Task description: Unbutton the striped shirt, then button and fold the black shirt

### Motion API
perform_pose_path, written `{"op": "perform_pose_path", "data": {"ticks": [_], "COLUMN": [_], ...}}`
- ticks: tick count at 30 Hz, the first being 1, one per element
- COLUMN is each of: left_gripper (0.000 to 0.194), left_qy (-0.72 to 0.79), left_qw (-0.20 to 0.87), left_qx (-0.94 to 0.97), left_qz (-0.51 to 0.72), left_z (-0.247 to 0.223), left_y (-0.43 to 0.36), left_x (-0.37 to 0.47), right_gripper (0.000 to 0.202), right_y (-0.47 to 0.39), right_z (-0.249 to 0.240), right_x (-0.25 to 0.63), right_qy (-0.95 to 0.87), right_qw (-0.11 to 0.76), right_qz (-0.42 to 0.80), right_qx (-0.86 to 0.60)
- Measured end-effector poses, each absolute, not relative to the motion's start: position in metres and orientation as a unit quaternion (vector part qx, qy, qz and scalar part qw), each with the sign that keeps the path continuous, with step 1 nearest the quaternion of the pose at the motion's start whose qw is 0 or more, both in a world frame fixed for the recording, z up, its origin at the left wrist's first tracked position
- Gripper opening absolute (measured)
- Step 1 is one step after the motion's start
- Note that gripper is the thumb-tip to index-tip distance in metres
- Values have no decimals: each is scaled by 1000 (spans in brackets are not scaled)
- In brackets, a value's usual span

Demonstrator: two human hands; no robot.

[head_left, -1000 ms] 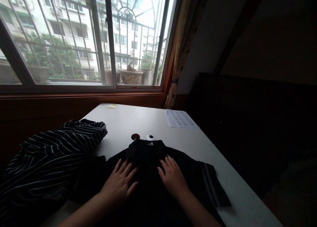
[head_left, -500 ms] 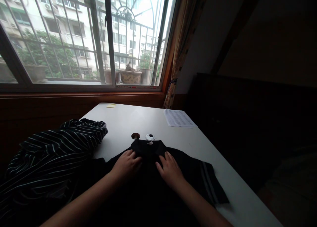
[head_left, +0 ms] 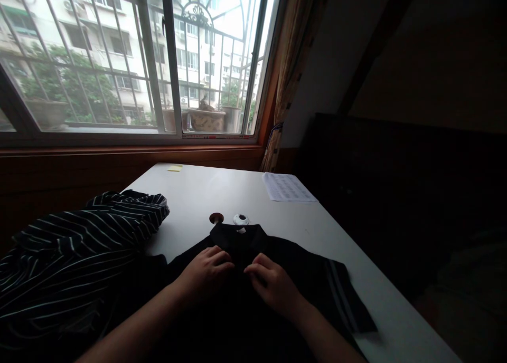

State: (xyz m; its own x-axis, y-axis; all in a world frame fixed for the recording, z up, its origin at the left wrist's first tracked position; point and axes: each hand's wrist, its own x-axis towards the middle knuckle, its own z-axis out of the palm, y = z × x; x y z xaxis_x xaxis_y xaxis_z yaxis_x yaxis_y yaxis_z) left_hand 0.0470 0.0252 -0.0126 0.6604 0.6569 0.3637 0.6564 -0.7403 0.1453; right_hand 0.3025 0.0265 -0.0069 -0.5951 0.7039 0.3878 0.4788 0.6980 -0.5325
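A black short-sleeved shirt with a collar lies spread on the white table, its collar toward the window. Two grey stripes run along the sleeve on the right. My left hand rests on the shirt front just below the collar, fingers curled in on the fabric. Opposite it, my right hand has thumb and fingers drawn together at the other side of the shirt's middle. A small gap separates the two hands. Dark cloth makes the gripped edge hard to see.
A black garment with white stripes is heaped at the left. Beyond the collar, the white table has a round hole and a white ring-shaped piece. Printed papers and a yellow note lie farther back.
Both hands have slid down from the collar's sides toward the shirt's middle, closer to each other. The right hand's fingers have curled in more. The view has shifted slightly.
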Motion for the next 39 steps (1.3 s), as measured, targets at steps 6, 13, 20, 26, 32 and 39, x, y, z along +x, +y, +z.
{"op": "perform_pose_path", "data": {"ticks": [6, 13, 20, 26, 32, 39], "left_gripper": [29, 46, 58, 68, 48, 28], "left_qy": [358, 379, 394, 400, 380, 257], "left_qw": [26, 24, 17, 19, 5, 0], "left_qx": [915, 909, 909, 909, 911, 943], "left_qz": [183, 173, 132, 117, 162, 212], "left_z": [-11, -10, -4, -2, -3, -9], "left_y": [21, 20, 15, 12, 15, 12], "left_x": [53, 54, 51, 49, 50, 63], "right_gripper": [46, 32, 21, 17, 17, 18], "right_y": [19, 17, 17, 20, 23, 26], "right_z": [-1, 10, 19, 20, 17, 13], "right_x": [300, 302, 311, 317, 319, 320], "right_qy": [-911, -932, -932, -932, -937, -936], "right_qw": [246, 200, 185, 174, 180, 194], "right_qz": [191, 180, 158, 132, 115, 109], "right_qx": [-270, -244, -268, -288, -275, -273]}}
